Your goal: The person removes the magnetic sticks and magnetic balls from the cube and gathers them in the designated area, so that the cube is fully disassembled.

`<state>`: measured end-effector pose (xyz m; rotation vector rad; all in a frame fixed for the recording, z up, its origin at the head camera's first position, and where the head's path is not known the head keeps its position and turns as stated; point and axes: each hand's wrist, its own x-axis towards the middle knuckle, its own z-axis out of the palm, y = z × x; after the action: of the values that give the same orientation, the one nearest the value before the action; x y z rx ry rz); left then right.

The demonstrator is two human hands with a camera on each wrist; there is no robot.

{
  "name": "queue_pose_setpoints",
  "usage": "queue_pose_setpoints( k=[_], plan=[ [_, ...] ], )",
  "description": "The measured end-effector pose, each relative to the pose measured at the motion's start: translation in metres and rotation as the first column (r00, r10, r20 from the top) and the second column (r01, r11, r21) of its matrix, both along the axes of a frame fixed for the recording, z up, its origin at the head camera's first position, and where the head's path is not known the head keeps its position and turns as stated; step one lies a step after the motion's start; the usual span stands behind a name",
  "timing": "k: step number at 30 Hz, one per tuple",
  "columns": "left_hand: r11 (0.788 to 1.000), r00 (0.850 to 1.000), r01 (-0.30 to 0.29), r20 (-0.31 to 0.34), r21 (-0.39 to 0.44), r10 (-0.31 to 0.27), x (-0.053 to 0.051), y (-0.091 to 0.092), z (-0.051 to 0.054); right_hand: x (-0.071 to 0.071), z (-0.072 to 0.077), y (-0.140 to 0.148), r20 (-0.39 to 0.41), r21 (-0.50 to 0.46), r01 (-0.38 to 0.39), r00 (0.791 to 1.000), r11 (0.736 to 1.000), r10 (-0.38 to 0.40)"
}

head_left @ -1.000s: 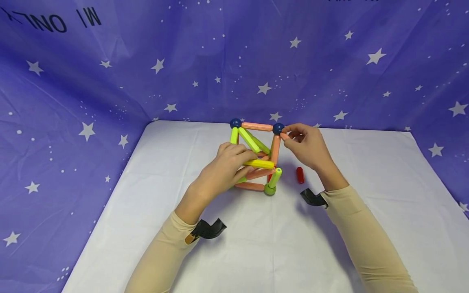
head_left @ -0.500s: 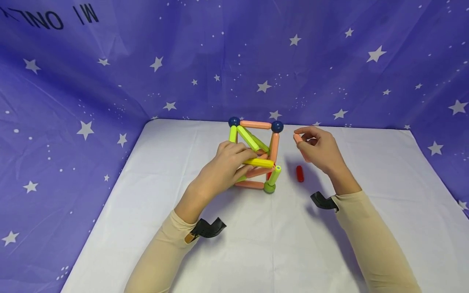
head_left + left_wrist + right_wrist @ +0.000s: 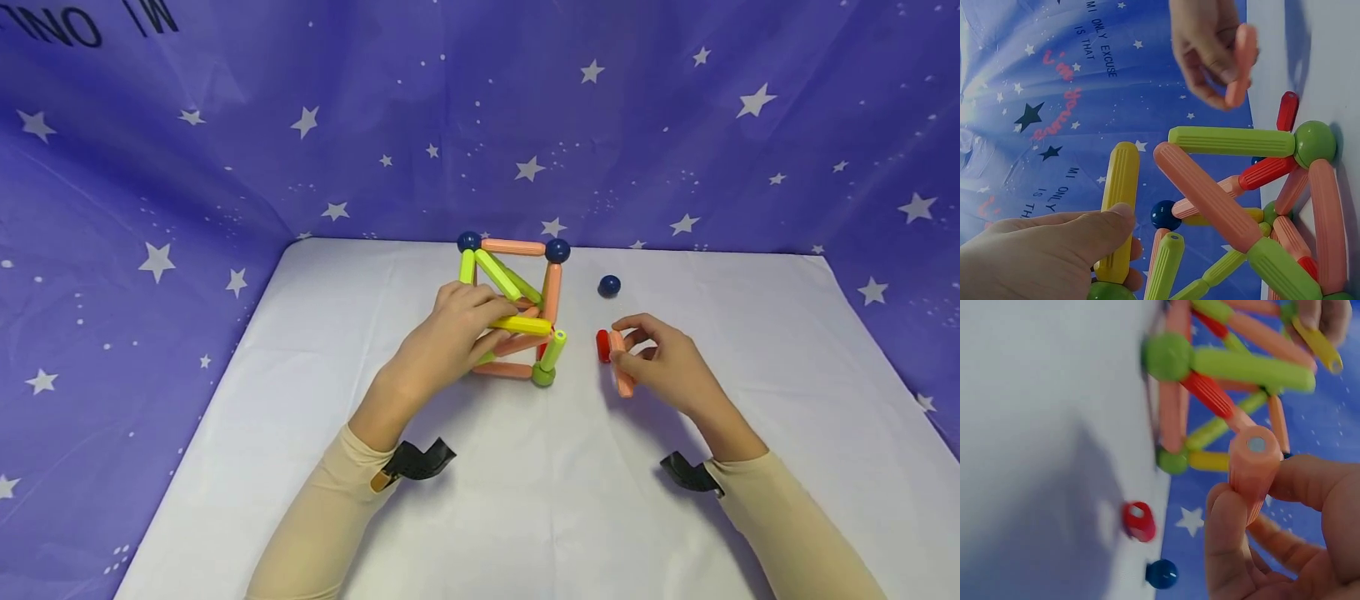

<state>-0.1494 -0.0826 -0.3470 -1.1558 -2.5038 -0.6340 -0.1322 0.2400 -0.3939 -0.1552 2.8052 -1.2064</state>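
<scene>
A frame of magnetic rods and balls [image 3: 552, 292] stands on the table, with dark blue balls [image 3: 557, 250] at its far upper corners. My left hand [image 3: 442, 342] pinches a yellow rod [image 3: 1122, 178] at the frame's near side. A green ball [image 3: 1112, 291] sits at that rod's lower end in the left wrist view. Right of the frame, my right hand [image 3: 663, 367] pinches a salmon rod [image 3: 1252, 465] between thumb and fingers, tilted above the table. Close beside it in the head view lies a short red rod [image 3: 603, 346].
A loose dark blue ball [image 3: 609, 286] lies on the white tablecloth [image 3: 525, 500], beyond the red rod. Purple star-printed cloth [image 3: 525, 117] rises behind and to the sides. Black straps [image 3: 420, 460] stick out from both wrists.
My right hand has drawn away from the frame's blue corner ball, going right and nearer with the salmon rod. The loose blue ball has come into sight. My left hand keeps its hold.
</scene>
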Motion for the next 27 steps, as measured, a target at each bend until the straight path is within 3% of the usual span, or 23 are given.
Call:
queue_pose_setpoints(
  k=[6, 11, 27],
  plan=[
    [1.0, 1.0, -0.005, 0.017, -0.003, 0.005, 0.002, 0.001, 0.001, 0.019, -0.022, 0.0, 0.066, 0.082, 0.007, 0.998, 0.997, -0.012],
    [1.0, 0.999, -0.024, 0.031, -0.003, 0.024, 0.007, 0.005, 0.002, 0.022, -0.032, 0.0, 0.043, 0.159, 0.002, 0.999, 0.987, -0.009],
    [1.0, 1.0, -0.015, 0.013, -0.012, 0.015, 0.012, 0.008, 0.003, 0.015, -0.035, -0.006, 0.049, 0.208, -0.018, 0.999, 0.978, 0.008]
  ],
)
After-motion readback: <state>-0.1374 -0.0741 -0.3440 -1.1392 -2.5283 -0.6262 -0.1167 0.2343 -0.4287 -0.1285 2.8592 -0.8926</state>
